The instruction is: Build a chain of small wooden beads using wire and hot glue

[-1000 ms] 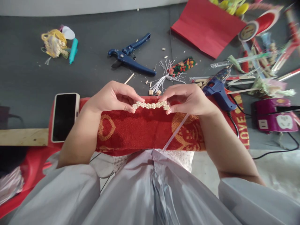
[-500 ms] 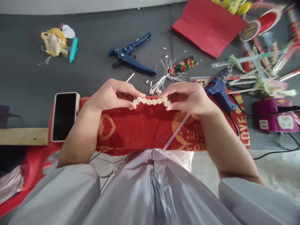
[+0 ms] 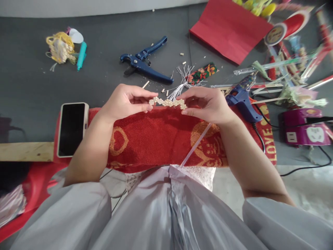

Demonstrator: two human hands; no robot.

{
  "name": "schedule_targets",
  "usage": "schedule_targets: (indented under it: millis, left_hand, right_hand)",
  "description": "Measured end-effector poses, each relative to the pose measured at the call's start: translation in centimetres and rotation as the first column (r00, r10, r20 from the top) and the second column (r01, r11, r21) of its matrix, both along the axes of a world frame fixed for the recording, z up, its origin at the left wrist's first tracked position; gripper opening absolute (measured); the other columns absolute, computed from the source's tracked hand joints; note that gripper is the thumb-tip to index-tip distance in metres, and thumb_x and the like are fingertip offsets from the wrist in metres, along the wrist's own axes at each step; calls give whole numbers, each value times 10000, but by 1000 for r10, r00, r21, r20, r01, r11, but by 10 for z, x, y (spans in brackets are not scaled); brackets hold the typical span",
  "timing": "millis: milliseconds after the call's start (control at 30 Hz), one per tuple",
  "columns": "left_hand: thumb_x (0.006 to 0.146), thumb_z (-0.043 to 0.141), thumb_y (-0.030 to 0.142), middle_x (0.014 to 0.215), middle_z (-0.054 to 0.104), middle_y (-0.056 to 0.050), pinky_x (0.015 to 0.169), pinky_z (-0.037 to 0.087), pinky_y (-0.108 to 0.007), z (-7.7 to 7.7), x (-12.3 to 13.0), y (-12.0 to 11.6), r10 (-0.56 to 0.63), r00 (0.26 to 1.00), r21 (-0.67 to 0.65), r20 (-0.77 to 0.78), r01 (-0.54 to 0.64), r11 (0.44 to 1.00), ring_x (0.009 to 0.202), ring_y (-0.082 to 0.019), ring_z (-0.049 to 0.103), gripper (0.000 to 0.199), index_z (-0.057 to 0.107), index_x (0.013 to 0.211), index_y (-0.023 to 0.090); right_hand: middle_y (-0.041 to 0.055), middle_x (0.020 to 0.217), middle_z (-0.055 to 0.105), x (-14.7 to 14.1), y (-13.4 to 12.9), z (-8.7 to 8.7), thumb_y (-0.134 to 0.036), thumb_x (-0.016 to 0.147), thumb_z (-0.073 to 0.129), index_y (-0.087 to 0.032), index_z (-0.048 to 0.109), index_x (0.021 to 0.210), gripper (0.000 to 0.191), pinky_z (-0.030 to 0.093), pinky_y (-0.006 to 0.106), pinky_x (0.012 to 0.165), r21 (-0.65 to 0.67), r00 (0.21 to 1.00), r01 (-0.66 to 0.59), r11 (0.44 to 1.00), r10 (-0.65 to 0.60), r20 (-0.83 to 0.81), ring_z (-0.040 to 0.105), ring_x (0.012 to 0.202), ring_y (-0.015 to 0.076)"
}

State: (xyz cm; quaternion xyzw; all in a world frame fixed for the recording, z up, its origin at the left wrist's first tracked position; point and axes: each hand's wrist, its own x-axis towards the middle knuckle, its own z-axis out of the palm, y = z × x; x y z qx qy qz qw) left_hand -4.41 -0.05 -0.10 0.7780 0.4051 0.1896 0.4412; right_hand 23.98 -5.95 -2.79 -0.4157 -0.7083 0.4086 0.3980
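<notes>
A wavy strip of small cream tube pieces (image 3: 168, 102) is stretched between my two hands, just above the far edge of a red towel (image 3: 153, 139). My left hand (image 3: 127, 102) pinches its left end between thumb and fingers. At the other end, my right hand (image 3: 205, 104) grips it the same way. Behind the strip lies a bundle of thin white wires (image 3: 182, 83) beside a floral-patterned piece (image 3: 203, 73). A few tiny cut tubes (image 3: 163, 90) are scattered near the wires.
Beyond my hands lies a blue cutter (image 3: 145, 62). A blue glue gun (image 3: 244, 100) and purple power socket (image 3: 304, 128) are at right, with cords. A phone (image 3: 73, 130) rests at left. Red paper (image 3: 229, 31), a red ribbon spool (image 3: 286, 27) and a teal pen (image 3: 81, 55) lie farther back.
Both hands have lifted the strip slightly up and away from me. The strip now covers the spot where two small tube clusters showed. The other things stay put.
</notes>
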Motion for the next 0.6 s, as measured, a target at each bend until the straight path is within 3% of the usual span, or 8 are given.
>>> schedule_targets:
  millis: [200,333,467,600]
  left_hand:
    - [779,741,387,1019,800,-77,802,573,-300,2,4,1,9,998,-6,-65,-9,1000,884,-189,718,370,799,1105,224]
    - [751,745,383,822,745,-54,671,486,-252,10,6,0,-91,978,18,-188,96,995,706,-129,620,357,800,1027,164]
    - [783,704,428,693,645,9,640,403,-231,12,6,0,-201,897,41,-394,235,971,618,-89,529,346,780,995,165]
    - [775,696,436,660,609,38,620,372,-227,12,7,2,-243,843,21,-479,288,957,580,-82,506,336,768,989,187]
  right_hand:
    - [79,1010,789,2,5,-7,-347,864,746,-184,769,1123,307,603,360,761,159,981,-26,987,-5,191,716,835,196]
    - [89,1059,807,4,6,-10,-341,892,702,-196,785,1107,273,598,383,849,238,952,-72,969,-4,307,743,931,228]
    - [74,930,810,5,5,-7,-328,906,679,-193,792,1031,216,572,327,738,215,930,-122,969,35,366,716,782,191]
    - [52,833,766,3,3,-4,-318,922,653,-220,794,957,175,518,305,693,197,912,-141,970,50,408,660,732,173]
